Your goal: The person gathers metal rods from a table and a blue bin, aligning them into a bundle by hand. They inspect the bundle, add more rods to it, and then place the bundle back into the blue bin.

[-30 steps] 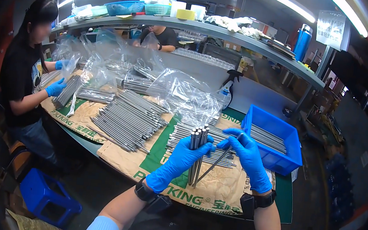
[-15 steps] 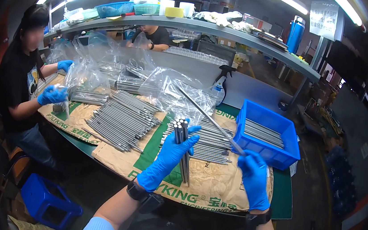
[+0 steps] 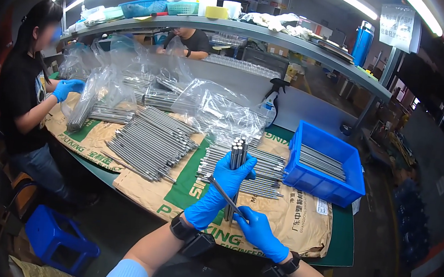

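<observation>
My left hand (image 3: 223, 184), in a blue glove, is closed round an upright bundle of several metal rods (image 3: 237, 153). In my right hand (image 3: 262, 231), also gloved in blue, is a single metal rod (image 3: 225, 195), pinched near its lower end and slanting up to the left. This rod passes close to my left hand; whether it touches the bundle I cannot tell. Behind my hands lies a layer of metal rods (image 3: 264, 189) on brown paper sacking (image 3: 298, 238). To the left is a larger pile of rods (image 3: 148, 141).
A blue bin (image 3: 305, 174) with rods stands at the right. Clear plastic bags (image 3: 219, 108) and a spray bottle (image 3: 271, 103) are farther back. A shelf (image 3: 233, 29) spans the table. At the left stands a co-worker (image 3: 28, 80) in blue gloves, near a blue stool (image 3: 60, 238).
My right hand has moved left and nearer with its rod, toward the bundle. My left hand has shifted slightly right. The co-worker's hands have moved, and a bag of rods now lies before them.
</observation>
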Demonstrator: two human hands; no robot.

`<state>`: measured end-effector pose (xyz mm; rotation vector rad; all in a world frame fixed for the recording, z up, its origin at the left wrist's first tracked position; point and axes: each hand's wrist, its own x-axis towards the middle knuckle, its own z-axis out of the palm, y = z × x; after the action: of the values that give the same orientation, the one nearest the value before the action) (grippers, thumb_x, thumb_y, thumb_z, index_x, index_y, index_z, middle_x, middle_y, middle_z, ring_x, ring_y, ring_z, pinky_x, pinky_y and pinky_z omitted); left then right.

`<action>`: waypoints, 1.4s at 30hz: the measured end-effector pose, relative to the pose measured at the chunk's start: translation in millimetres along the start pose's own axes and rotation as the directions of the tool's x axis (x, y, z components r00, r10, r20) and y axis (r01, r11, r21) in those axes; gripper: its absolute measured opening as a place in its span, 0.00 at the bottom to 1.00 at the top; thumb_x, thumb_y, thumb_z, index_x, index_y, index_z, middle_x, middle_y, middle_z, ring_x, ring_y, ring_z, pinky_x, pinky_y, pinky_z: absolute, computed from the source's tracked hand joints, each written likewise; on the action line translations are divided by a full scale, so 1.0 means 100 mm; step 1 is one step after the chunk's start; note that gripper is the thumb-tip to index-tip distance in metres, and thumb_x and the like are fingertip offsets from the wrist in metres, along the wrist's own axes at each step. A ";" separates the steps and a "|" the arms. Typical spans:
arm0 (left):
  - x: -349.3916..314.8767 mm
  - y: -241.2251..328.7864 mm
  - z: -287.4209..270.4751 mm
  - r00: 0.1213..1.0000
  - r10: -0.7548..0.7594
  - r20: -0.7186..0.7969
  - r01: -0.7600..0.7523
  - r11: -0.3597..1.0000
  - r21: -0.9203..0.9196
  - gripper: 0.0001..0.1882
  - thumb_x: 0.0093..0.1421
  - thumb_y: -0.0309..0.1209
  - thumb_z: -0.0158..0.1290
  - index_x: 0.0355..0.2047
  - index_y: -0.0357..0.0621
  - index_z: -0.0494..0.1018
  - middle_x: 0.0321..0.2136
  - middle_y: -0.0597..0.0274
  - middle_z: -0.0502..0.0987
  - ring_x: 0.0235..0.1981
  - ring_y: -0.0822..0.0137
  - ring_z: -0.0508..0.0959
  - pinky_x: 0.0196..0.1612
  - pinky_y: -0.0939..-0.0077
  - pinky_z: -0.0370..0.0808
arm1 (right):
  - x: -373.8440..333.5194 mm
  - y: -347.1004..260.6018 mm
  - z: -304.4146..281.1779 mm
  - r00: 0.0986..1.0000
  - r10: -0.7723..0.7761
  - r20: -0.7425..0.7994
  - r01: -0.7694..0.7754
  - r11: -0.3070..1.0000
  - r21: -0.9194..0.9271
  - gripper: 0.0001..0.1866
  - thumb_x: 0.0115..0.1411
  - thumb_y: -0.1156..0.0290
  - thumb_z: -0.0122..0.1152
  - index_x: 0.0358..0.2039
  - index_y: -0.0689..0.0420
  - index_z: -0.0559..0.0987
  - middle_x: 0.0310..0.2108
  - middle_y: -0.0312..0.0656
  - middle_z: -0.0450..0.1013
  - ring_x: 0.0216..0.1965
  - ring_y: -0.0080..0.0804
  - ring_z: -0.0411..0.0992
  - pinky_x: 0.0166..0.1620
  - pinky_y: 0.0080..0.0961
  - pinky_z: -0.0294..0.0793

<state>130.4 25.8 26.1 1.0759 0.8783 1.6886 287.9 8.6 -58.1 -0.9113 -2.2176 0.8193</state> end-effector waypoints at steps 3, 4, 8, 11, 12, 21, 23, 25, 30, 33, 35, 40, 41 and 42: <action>-0.01 0.06 0.05 0.999 -0.044 0.031 0.043 0.999 0.025 0.12 0.59 0.32 0.52 0.40 0.39 0.71 0.28 0.59 0.77 0.30 0.70 0.77 0.37 0.76 0.74 | 0.00 0.06 0.00 0.999 -0.008 -0.053 0.009 1.000 0.020 0.13 0.57 0.73 0.55 0.43 0.61 0.75 0.33 0.47 0.75 0.34 0.31 0.75 0.36 0.24 0.73; -0.02 0.09 0.06 0.996 -0.073 0.043 0.072 0.997 0.021 0.13 0.59 0.32 0.52 0.41 0.38 0.71 0.29 0.59 0.77 0.31 0.70 0.77 0.39 0.76 0.74 | -0.01 0.09 0.00 0.996 0.019 -0.088 -0.005 0.989 0.151 0.13 0.57 0.72 0.55 0.43 0.61 0.75 0.32 0.48 0.75 0.33 0.31 0.75 0.36 0.24 0.73; -0.03 0.11 0.00 0.991 -0.042 0.127 0.045 0.999 -0.020 0.15 0.59 0.32 0.53 0.44 0.38 0.71 0.32 0.59 0.77 0.36 0.70 0.77 0.42 0.77 0.73 | 0.05 0.15 0.03 0.985 0.164 -0.054 -0.127 0.903 0.411 0.13 0.58 0.70 0.55 0.43 0.60 0.75 0.32 0.50 0.75 0.33 0.31 0.75 0.36 0.25 0.72; -0.07 0.17 -0.02 0.981 -0.045 0.190 0.056 0.997 -0.050 0.17 0.58 0.31 0.53 0.46 0.38 0.70 0.36 0.59 0.77 0.40 0.69 0.76 0.45 0.76 0.72 | 0.05 0.17 0.02 0.987 0.158 0.014 -0.152 0.922 0.355 0.13 0.58 0.69 0.54 0.43 0.60 0.75 0.32 0.50 0.75 0.33 0.32 0.75 0.35 0.26 0.72; -0.09 0.21 -0.02 0.973 -0.081 0.215 0.095 0.994 -0.059 0.17 0.59 0.31 0.52 0.48 0.38 0.69 0.38 0.57 0.76 0.42 0.68 0.75 0.48 0.74 0.71 | 0.04 0.18 0.02 0.993 0.103 0.055 -0.113 0.965 0.237 0.13 0.58 0.69 0.53 0.43 0.59 0.75 0.32 0.51 0.75 0.34 0.34 0.75 0.35 0.27 0.72; -0.16 0.23 -0.13 0.893 -0.082 0.443 0.080 0.996 0.024 0.17 0.57 0.28 0.52 0.47 0.38 0.69 0.37 0.57 0.77 0.41 0.66 0.76 0.50 0.71 0.70 | 0.14 0.23 0.01 0.929 0.144 0.341 -0.155 0.988 0.005 0.15 0.57 0.67 0.56 0.43 0.59 0.73 0.35 0.53 0.74 0.37 0.48 0.73 0.38 0.33 0.72; -0.17 0.28 -0.12 0.872 -0.130 0.473 0.123 0.991 0.046 0.16 0.57 0.27 0.53 0.46 0.38 0.70 0.36 0.57 0.77 0.40 0.66 0.76 0.49 0.72 0.70 | 0.15 0.10 -0.06 0.921 0.129 0.368 -0.136 0.991 -0.006 0.16 0.56 0.67 0.57 0.43 0.60 0.73 0.36 0.53 0.73 0.38 0.47 0.73 0.39 0.33 0.72; -0.18 0.34 -0.15 0.826 -0.212 0.523 0.199 0.976 0.082 0.15 0.57 0.27 0.53 0.45 0.38 0.70 0.35 0.57 0.77 0.39 0.67 0.76 0.48 0.72 0.71 | 0.16 -0.02 -0.09 0.899 0.098 0.427 -0.091 0.995 -0.038 0.17 0.55 0.67 0.58 0.43 0.61 0.72 0.37 0.54 0.73 0.39 0.46 0.73 0.40 0.34 0.72; -0.19 0.21 -0.23 0.768 -0.118 0.630 0.120 0.992 0.039 0.15 0.57 0.27 0.53 0.44 0.38 0.71 0.34 0.58 0.77 0.38 0.67 0.76 0.44 0.73 0.72 | 0.10 0.28 0.31 0.956 0.113 0.269 -0.170 0.966 0.197 0.20 0.54 0.65 0.61 0.44 0.62 0.71 0.38 0.53 0.73 0.39 0.42 0.74 0.41 0.32 0.72; -0.26 0.29 -0.10 0.689 -0.095 0.719 -0.001 0.991 0.132 0.13 0.57 0.27 0.53 0.42 0.38 0.71 0.32 0.59 0.76 0.35 0.68 0.76 0.41 0.73 0.73 | 0.03 0.32 0.67 0.974 0.140 -0.175 -0.051 0.899 0.435 0.19 0.53 0.65 0.62 0.42 0.62 0.73 0.35 0.50 0.74 0.38 0.35 0.74 0.40 0.29 0.72; -0.28 0.32 -0.04 0.738 -0.109 0.666 0.000 0.987 0.162 0.13 0.57 0.28 0.53 0.42 0.38 0.71 0.31 0.60 0.76 0.35 0.69 0.75 0.40 0.73 0.73 | 0.11 0.31 0.61 0.982 0.140 -0.124 -0.073 0.899 0.431 0.18 0.53 0.65 0.62 0.41 0.63 0.73 0.34 0.49 0.75 0.37 0.34 0.74 0.39 0.29 0.72; -0.23 0.16 -0.15 0.886 -0.146 0.439 0.221 0.968 -0.123 0.11 0.58 0.29 0.52 0.40 0.36 0.71 0.30 0.60 0.75 0.33 0.70 0.74 0.41 0.74 0.73 | -0.12 -0.07 0.40 0.881 0.428 0.201 -0.470 0.845 0.256 0.14 0.54 0.65 0.61 0.34 0.63 0.77 0.30 0.43 0.76 0.33 0.30 0.74 0.35 0.26 0.72; -0.19 0.11 -0.25 0.911 -0.171 0.375 0.292 0.910 -0.295 0.11 0.58 0.29 0.51 0.40 0.36 0.71 0.30 0.60 0.74 0.32 0.71 0.74 0.41 0.73 0.73 | -0.26 -0.13 0.38 0.886 0.364 0.288 -0.458 0.790 0.408 0.13 0.55 0.65 0.59 0.36 0.61 0.76 0.27 0.41 0.74 0.29 0.28 0.72 0.31 0.24 0.70; -0.20 0.06 -0.32 0.920 -0.166 0.356 0.281 0.910 -0.304 0.11 0.58 0.29 0.51 0.40 0.36 0.71 0.30 0.60 0.74 0.32 0.71 0.74 0.41 0.73 0.73 | -0.43 -0.24 0.32 0.882 0.295 0.366 -0.460 0.703 0.542 0.12 0.57 0.66 0.57 0.38 0.59 0.74 0.25 0.38 0.72 0.25 0.26 0.70 0.27 0.22 0.68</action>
<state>102.8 2.0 14.4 0.9292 0.4477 1.3572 281.1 -47.8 -73.6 -0.9701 -1.7471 1.8267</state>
